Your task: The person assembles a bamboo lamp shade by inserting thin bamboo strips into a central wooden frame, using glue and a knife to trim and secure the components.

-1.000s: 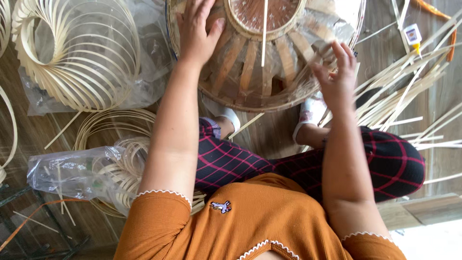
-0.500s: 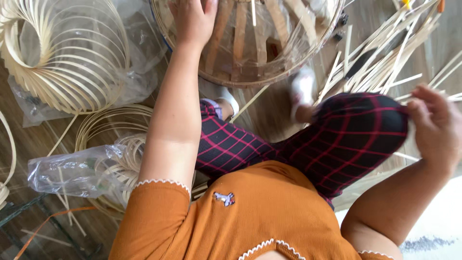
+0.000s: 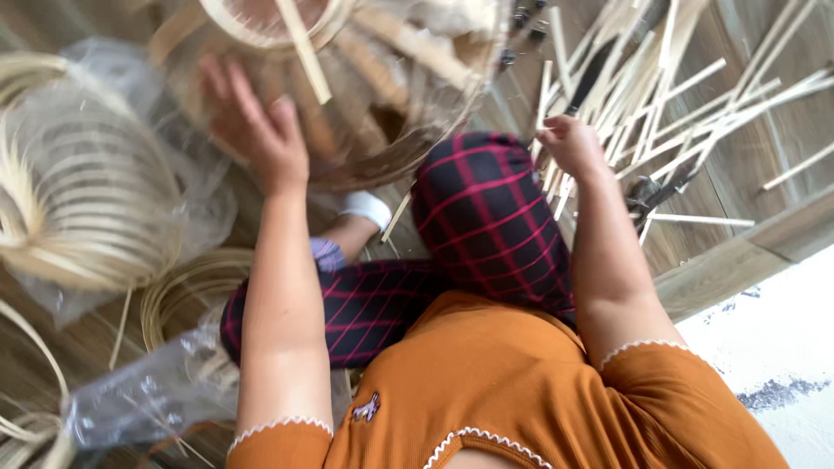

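Resting flat with fingers spread, the left hand (image 3: 256,122) presses against the side of a half-woven bamboo basket (image 3: 373,87), which sits on the wooden floor (image 3: 747,156) in front of the person's knees. The right hand (image 3: 569,143) curls over a scatter of loose bamboo strips (image 3: 660,78) beside the raised knee; whether its fingers pinch one strip cannot be told. Coiled bamboo hoops (image 3: 78,200) in clear plastic lie to the left.
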